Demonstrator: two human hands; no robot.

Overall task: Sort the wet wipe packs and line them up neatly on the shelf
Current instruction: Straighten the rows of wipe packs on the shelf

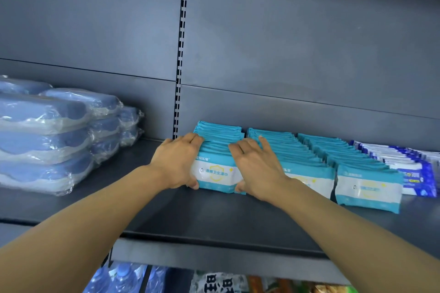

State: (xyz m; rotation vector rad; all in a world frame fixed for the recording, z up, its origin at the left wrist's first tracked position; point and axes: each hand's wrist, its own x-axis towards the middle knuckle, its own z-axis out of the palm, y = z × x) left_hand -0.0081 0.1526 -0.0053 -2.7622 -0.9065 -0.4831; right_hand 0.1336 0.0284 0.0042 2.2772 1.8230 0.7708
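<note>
Gripping the leftmost row of teal wet wipe packs [215, 150] from both sides: left hand [177, 162] curled round its left flank, thumb tucked under the front pack's lower corner, fingers laid over the tops; right hand [258, 169] clamped on the right flank, thumb at the bottom edge, fingers spread up across the tops and reaching onto the neighbouring row. Both bare forearms entering from 7 and 5 o'clock.

Nearest, at 6 o'clock: dark grey metal shelf [214, 226] with a rounded front lip. Below it, cut off by the frame edge, water bottles [123, 277] at 7 o'clock and printed snack bags [219, 282] beside them, lettering only partly readable.

Held row standing on edge at centre, faces toward the camera, long axis running front to back toward 12 o'clock. Just beside it toward 3 o'clock, a second teal row [297, 157] and a third teal row [357, 169], set parallel, the third's front pack nearest the lip. Past those, blue-and-white wipe packs [409, 166], cropped at the right edge, print too small to read.

At 9 o'clock, stacked blue items in clear plastic wrap [47, 135], contents hard to make out.

Behind all, grey back panel [285, 43] with a slotted upright [181, 54] rising to 12 o'clock.
</note>
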